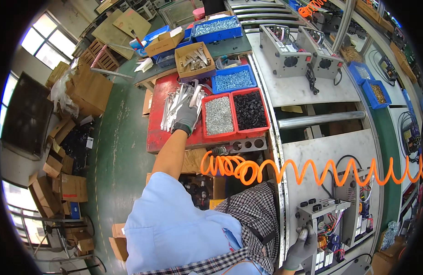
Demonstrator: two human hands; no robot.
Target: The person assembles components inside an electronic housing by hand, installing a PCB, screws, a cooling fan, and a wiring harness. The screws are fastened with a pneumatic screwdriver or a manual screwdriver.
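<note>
The metal strips (170,110) lie in a messy heap on the red table (157,140), just above the middle of the frame. The person's left hand (187,118), in a grey glove, is down on them with its fingers reaching up the frame; from here I can't tell if it has hold of any. At the lower right, the gloved right hand (299,251) touches the side of an open machine (318,209) with wires inside. Its fingers are bent, but I can't tell how tight they are. Right beside the strips sit two red bins (252,130), one with silver bits and one with black bits. A blue bin (214,85) and a cardboard box (197,73) stand above those. A curly orange hose (242,172) runs across to the right edge. Two grey machines (279,56) stand at the upper right.
</note>
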